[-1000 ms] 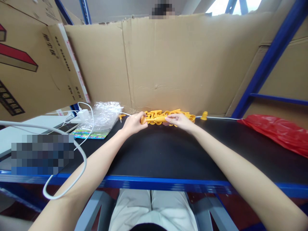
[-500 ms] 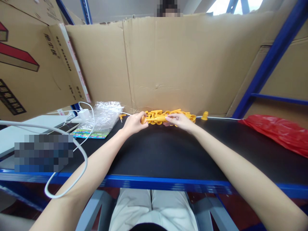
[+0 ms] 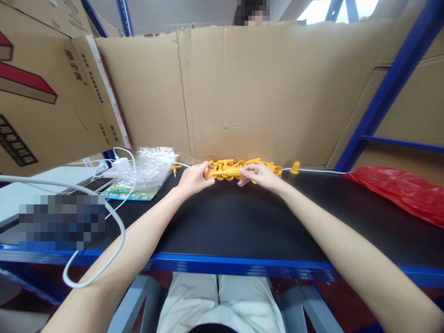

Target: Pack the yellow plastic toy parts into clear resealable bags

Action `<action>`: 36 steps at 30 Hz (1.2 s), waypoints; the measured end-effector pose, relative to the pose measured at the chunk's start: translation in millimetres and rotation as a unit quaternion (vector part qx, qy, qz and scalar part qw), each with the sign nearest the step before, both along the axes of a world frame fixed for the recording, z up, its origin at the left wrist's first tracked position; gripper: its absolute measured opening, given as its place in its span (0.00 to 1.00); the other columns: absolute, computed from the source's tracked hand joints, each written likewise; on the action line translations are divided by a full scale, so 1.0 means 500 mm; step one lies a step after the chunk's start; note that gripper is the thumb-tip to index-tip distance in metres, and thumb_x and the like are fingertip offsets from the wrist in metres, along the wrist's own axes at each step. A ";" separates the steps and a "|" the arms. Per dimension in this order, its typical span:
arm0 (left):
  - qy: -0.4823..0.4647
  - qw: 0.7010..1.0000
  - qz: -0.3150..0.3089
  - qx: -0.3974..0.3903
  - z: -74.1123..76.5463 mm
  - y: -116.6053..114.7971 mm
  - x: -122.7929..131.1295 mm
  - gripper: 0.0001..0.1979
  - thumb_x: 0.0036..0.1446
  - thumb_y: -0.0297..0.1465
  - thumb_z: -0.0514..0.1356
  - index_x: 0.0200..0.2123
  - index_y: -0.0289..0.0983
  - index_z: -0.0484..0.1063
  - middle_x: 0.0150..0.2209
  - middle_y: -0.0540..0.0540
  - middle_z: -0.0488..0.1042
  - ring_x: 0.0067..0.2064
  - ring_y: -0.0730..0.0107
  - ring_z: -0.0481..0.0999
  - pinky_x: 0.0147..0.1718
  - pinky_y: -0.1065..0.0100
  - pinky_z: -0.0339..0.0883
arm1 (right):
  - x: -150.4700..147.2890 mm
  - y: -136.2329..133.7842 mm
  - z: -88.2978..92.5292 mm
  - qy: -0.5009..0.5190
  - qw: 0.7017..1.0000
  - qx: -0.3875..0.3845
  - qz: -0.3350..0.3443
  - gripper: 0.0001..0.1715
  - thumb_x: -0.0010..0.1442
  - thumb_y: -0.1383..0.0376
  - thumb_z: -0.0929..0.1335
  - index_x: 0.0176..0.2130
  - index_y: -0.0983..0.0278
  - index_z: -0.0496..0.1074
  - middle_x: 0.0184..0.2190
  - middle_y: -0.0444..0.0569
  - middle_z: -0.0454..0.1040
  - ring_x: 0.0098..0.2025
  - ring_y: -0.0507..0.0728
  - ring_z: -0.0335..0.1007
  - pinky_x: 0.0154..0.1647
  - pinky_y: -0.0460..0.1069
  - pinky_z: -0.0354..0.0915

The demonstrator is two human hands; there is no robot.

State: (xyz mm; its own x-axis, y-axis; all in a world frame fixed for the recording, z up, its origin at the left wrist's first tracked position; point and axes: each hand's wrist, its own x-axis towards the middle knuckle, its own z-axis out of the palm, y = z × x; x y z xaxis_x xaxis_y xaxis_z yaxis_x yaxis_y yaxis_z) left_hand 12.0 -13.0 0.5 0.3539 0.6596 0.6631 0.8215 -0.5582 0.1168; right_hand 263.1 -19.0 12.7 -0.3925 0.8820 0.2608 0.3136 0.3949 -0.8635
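Both my hands hold one long, slim yellow plastic piece (image 3: 229, 171) level, just in front of a pile of similar yellow parts. My left hand (image 3: 194, 179) is closed around its rounded left end. At the thicker right end, my right hand (image 3: 258, 176) pinches it between thumb and fingers. The yellow pile (image 3: 274, 167), with T-shaped and ring-like parts, lies along the cardboard wall, partly hidden by my hands. Left of my left hand lies a small yellow T-handled piece (image 3: 176, 169) with a dark spiral tip. A yellow bell-shaped piece (image 3: 295, 167) stands apart at right.
A cardboard wall (image 3: 243, 92) closes off the back of the black table (image 3: 236, 222). Clear plastic packaging (image 3: 152, 166), a white charger (image 3: 121, 165) and a looping white cable (image 3: 123, 226) are at left. A red plastic bag (image 3: 398, 187) lies at right. A person's head shows above the wall.
My right hand has shifted very slightly right along the yellow piece, its fingers a little more apart. My left hand stays in place. The person behind the wall has moved a little right.
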 end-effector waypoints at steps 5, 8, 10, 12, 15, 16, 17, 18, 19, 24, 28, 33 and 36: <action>0.001 1.000 0.002 0.001 0.000 0.000 0.000 0.14 0.46 0.34 0.60 0.39 0.40 0.67 0.28 0.50 0.73 0.28 0.70 0.71 0.25 0.72 0.56 | -0.011 -0.005 0.000 0.029 0.999 -0.023 -0.001 0.24 0.51 0.46 0.67 0.32 0.65 0.69 0.26 0.51 0.78 0.27 0.55 0.75 0.37 0.51 0.70; -0.001 1.000 0.000 0.001 0.001 -0.001 0.001 0.14 0.46 0.34 0.59 0.38 0.40 0.67 0.28 0.50 0.73 0.28 0.70 0.71 0.25 0.72 0.57 | -0.014 -0.002 -0.003 0.034 0.999 -0.035 -0.014 0.25 0.52 0.45 0.66 0.28 0.65 0.69 0.24 0.52 0.77 0.26 0.55 0.75 0.36 0.51 0.71; 0.002 1.000 -0.002 -0.001 0.002 -0.003 0.002 0.13 0.47 0.34 0.59 0.38 0.40 0.67 0.27 0.51 0.73 0.27 0.71 0.70 0.25 0.72 0.57 | -0.016 -0.002 -0.005 0.033 0.998 -0.045 -0.026 0.26 0.53 0.44 0.65 0.26 0.65 0.68 0.22 0.52 0.77 0.25 0.55 0.75 0.36 0.51 0.71; 0.005 1.000 -0.001 -0.002 0.002 -0.003 0.003 0.13 0.47 0.34 0.59 0.38 0.40 0.68 0.27 0.51 0.73 0.27 0.71 0.70 0.25 0.72 0.57 | -0.019 -0.003 -0.005 0.028 0.998 -0.050 -0.038 0.27 0.54 0.44 0.64 0.25 0.65 0.69 0.20 0.52 0.76 0.25 0.55 0.75 0.36 0.51 0.71; 0.005 1.000 -0.001 -0.004 0.002 -0.004 0.005 0.13 0.47 0.34 0.59 0.38 0.40 0.68 0.27 0.51 0.72 0.26 0.72 0.69 0.25 0.72 0.56 | -0.023 -0.007 -0.002 0.024 0.997 -0.053 -0.053 0.28 0.55 0.44 0.63 0.24 0.65 0.69 0.19 0.52 0.75 0.24 0.55 0.74 0.37 0.51 0.71; 0.004 1.000 -0.002 -0.006 0.002 -0.004 0.005 0.13 0.47 0.34 0.59 0.38 0.40 0.68 0.27 0.51 0.72 0.26 0.72 0.69 0.25 0.72 0.57 | -0.024 -0.008 -0.002 0.025 0.997 -0.053 -0.057 0.28 0.55 0.44 0.63 0.23 0.66 0.69 0.19 0.52 0.75 0.24 0.55 0.74 0.36 0.51 0.71; 0.003 1.000 -0.003 -0.008 0.002 -0.004 0.005 0.13 0.47 0.34 0.59 0.38 0.40 0.68 0.27 0.51 0.72 0.26 0.72 0.69 0.25 0.72 0.57 | -0.025 -0.008 -0.001 0.026 0.996 -0.054 -0.059 0.28 0.55 0.44 0.63 0.23 0.66 0.69 0.18 0.52 0.75 0.23 0.55 0.74 0.36 0.51 0.71; 0.003 1.000 -0.003 -0.010 0.002 -0.004 0.005 0.13 0.47 0.34 0.59 0.38 0.40 0.68 0.27 0.51 0.72 0.26 0.72 0.69 0.25 0.72 0.57 | -0.026 -0.008 -0.002 0.027 0.996 -0.056 -0.059 0.29 0.55 0.44 0.63 0.23 0.66 0.70 0.18 0.53 0.75 0.23 0.55 0.74 0.35 0.51 0.71; 0.002 1.000 -0.001 -0.011 0.003 -0.005 0.005 0.13 0.47 0.34 0.59 0.38 0.40 0.68 0.27 0.51 0.72 0.26 0.72 0.69 0.25 0.72 0.57 | -0.026 -0.008 -0.002 0.028 0.996 -0.058 -0.061 0.29 0.55 0.44 0.63 0.23 0.66 0.70 0.18 0.53 0.75 0.23 0.56 0.74 0.35 0.51 0.72; 0.000 1.000 0.004 -0.012 0.002 -0.006 0.005 0.13 0.46 0.33 0.59 0.38 0.40 0.68 0.26 0.52 0.72 0.26 0.71 0.70 0.26 0.72 0.57 | -0.031 -0.010 -0.002 0.035 0.992 -0.089 -0.088 0.31 0.54 0.42 0.62 0.22 0.66 0.70 0.17 0.54 0.74 0.22 0.56 0.73 0.33 0.50 0.72; -0.002 1.000 -0.005 -0.010 0.001 -0.005 0.004 0.12 0.46 0.33 0.59 0.37 0.40 0.68 0.26 0.52 0.72 0.26 0.72 0.69 0.26 0.72 0.57 | -0.036 -0.015 0.003 0.040 0.986 -0.128 -0.103 0.31 0.54 0.42 0.62 0.22 0.65 0.70 0.16 0.55 0.73 0.22 0.55 0.73 0.31 0.49 0.72; 0.002 1.000 -0.003 -0.003 0.001 -0.004 0.004 0.13 0.46 0.33 0.59 0.38 0.40 0.68 0.26 0.51 0.72 0.25 0.72 0.69 0.26 0.72 0.57 | -0.036 -0.013 -0.001 0.047 0.981 -0.150 -0.111 0.31 0.53 0.41 0.63 0.22 0.65 0.69 0.15 0.54 0.72 0.22 0.56 0.73 0.30 0.50 0.73; 0.003 1.000 -0.006 -0.005 0.001 -0.004 0.005 0.12 0.47 0.33 0.59 0.38 0.40 0.68 0.27 0.51 0.72 0.26 0.72 0.69 0.25 0.73 0.57 | -0.035 -0.012 -0.002 0.043 0.982 -0.145 -0.112 0.33 0.52 0.39 0.61 0.22 0.65 0.69 0.14 0.54 0.72 0.21 0.56 0.73 0.30 0.50 0.73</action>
